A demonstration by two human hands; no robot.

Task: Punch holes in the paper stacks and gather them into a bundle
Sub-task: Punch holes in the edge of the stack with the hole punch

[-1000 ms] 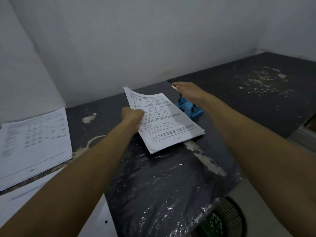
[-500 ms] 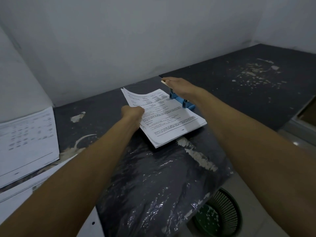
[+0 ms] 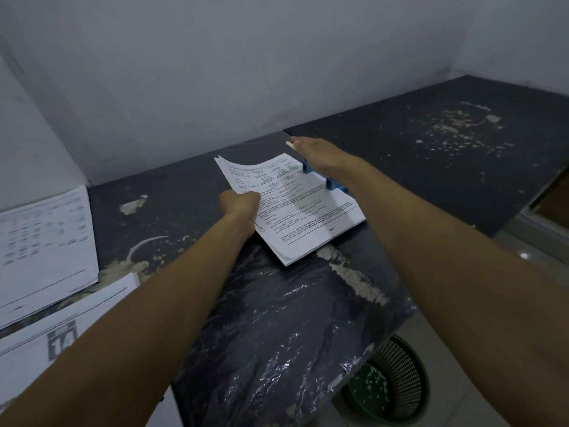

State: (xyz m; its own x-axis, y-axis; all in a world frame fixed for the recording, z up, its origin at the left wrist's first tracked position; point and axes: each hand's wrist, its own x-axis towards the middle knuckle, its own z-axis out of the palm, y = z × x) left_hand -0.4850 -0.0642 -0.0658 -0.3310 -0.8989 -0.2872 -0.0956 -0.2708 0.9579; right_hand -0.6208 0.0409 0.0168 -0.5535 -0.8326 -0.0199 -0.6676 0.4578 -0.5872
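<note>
Stack (image 3: 295, 208) slid under punch (image 3: 331, 182); left hand (image 3: 240, 204) grips it; right hand (image 3: 320, 152) presses flat.

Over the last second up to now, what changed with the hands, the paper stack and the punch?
The paper stack slid further into the blue hole punch, its right edge now covering more of the punch base. The right hand went from hovering over the lever to lying flat on it. Unchanged: the left hand grips the stack's left edge, and the other papers lie at the left.
</note>
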